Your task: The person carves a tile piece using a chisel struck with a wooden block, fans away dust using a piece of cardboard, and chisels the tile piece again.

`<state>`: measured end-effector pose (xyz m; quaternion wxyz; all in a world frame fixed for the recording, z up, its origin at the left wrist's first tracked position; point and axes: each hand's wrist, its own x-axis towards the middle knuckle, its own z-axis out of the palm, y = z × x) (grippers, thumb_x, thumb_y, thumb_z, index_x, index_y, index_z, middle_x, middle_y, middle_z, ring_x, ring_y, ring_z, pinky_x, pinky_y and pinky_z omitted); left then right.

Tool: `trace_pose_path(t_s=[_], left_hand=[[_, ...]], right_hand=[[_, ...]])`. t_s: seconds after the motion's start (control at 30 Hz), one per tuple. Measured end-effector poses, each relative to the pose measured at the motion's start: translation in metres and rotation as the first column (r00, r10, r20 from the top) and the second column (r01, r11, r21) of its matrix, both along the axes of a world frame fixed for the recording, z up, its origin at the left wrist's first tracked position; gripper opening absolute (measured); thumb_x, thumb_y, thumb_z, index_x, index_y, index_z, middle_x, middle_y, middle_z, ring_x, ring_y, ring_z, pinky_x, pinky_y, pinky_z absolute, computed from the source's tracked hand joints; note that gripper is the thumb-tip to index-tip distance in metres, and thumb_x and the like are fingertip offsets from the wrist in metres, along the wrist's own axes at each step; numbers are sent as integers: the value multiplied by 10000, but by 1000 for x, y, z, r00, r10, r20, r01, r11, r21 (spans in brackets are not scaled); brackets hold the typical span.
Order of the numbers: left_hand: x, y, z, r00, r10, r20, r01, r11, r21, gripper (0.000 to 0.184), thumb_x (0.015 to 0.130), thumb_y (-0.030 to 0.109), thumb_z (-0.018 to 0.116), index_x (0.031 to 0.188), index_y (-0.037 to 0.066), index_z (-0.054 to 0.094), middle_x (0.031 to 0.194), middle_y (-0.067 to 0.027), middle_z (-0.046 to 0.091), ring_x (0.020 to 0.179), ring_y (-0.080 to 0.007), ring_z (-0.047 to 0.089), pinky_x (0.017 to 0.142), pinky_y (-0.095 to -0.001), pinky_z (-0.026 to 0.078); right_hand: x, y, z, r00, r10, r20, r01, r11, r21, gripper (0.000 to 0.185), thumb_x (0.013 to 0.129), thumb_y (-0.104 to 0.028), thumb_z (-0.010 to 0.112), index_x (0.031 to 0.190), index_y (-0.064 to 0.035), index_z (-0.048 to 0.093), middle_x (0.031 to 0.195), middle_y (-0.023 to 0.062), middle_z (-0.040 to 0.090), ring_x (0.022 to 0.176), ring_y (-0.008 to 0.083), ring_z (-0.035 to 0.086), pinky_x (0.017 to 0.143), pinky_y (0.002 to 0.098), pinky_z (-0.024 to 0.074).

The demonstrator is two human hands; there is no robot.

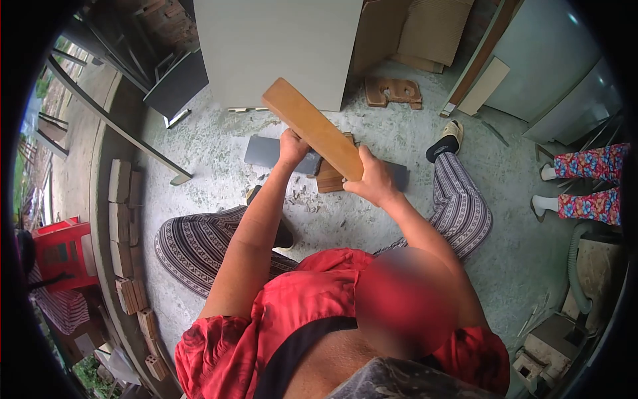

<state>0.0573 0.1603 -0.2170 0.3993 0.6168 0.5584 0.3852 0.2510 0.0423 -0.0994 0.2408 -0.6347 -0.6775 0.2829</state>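
A thick wooden plank [312,126] lies slantwise across the space in front of the seated person, its long axis running from the far left down to the near right. The right hand [376,179] has the near end in its grip: the thumb presses on the upper face and the fingers fold round the end, so nearly the whole length reaches away, forward and leftward, from that grip. The left hand [292,147] is beside the plank's left edge, about midway along; its fingers are curled but partly hidden, and whether they close on the wood I cannot tell. The right is nearer the close end; the left is nearer the far, free end. In this view the plank crosses above a dark grey slab [261,151] and a brown block [329,179] on the concrete floor [345,226]; how high it is above them is unclear.
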Motion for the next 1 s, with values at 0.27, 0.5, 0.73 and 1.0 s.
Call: trace_pose_path(t_s=[0.27, 0.5, 0.73, 1.0], left_hand=[[-5, 12, -5, 995, -5, 103, 20, 989, -148, 168, 624, 111, 678, 745, 31, 591, 687, -33, 618, 637, -131, 578, 622, -284, 472], [-14, 22, -15, 971, 197, 136, -166, 963, -211, 102, 683, 127, 681, 710, 63, 606, 585, 9, 521, 449, -79, 450, 385, -236, 356], [-13, 24, -11, 969, 249, 12, -228, 905, -359, 300, 596, 197, 701, 833, 28, 625, 785, -111, 654, 760, -238, 631, 731, -338, 477], [-1, 18, -3, 970, 242, -33, -240, 919, -312, 339, 632, 282, 709, 887, 70, 637, 841, -128, 663, 819, -273, 637, 758, -369, 478]], right_hand=[[12, 0, -51, 921, -244, -302, 226, 970, -93, 606, 525, -270, 766, 995, -25, 471, 916, 149, 609, 857, 284, 597, 753, 351, 462], [29, -17, -117, 883, -438, 171, 469, 791, -392, 701, 533, -339, 772, 1057, 3, 453, 962, 213, 602, 912, 359, 592, 807, 399, 460], [14, 4, -98, 869, -63, 491, 290, 869, -401, 849, 571, -424, 772, 1234, -48, 400, 1284, 234, 395, 1174, 362, 425, 939, 445, 382], [-85, 26, 9, 980, 189, -64, -168, 954, 247, 1016, 564, -477, 778, 1356, -76, 283, 1357, 206, 264, 1248, 374, 303, 1024, 442, 282]])
